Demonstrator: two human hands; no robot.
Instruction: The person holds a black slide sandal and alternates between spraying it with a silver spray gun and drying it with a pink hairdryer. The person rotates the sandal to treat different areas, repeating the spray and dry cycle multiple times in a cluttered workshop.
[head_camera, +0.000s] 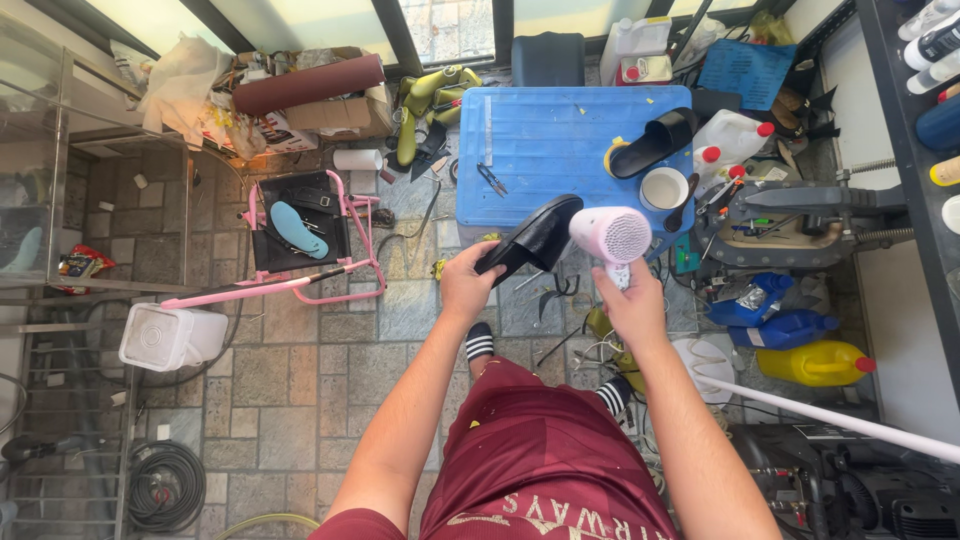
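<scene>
Over blue table: L hand grips black slipper, R hand grips pink dryer.

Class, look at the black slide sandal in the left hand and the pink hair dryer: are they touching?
Cannot tell. In the head view the hair dryer overlaps the black slide sandal edge, hiding any contact or gap.

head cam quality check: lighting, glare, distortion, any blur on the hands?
Head view: daylight, bright and even; the windows along the top edge are blown out to near white. Wide-angle distortion bends the shelf rails at left and the white pole at right. Left hand on the black sandal and right hand on the pink hair dryer are sharp, no motion blur; shadows on the floor soft.
</scene>
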